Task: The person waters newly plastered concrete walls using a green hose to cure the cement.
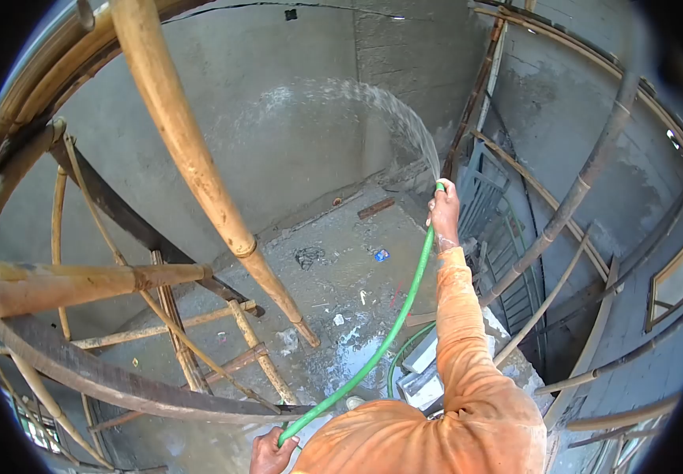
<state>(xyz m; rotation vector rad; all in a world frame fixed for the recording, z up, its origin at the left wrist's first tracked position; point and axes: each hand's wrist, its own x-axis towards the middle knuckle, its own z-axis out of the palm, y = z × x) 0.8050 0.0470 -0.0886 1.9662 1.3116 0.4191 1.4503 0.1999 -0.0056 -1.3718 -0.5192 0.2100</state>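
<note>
A green hose (395,328) runs in a curve across the front of my body. My right hand (445,212), at the end of an outstretched arm in an orange sleeve, is closed round the hose near its open end. Water (393,107) sprays from that end and arcs up and to the left, breaking into drops in front of the grey wall (278,158). Low in the view, my left hand (272,453) is closed round a lower stretch of the same hose, close to my orange shirt.
Bamboo poles (191,150) and dark wooden beams (136,391) cross the left side. More poles (570,213) slant on the right, near a metal grille (487,197). The wet concrete floor (278,276) bears a brick-like piece (376,208) and a blue scrap (381,255).
</note>
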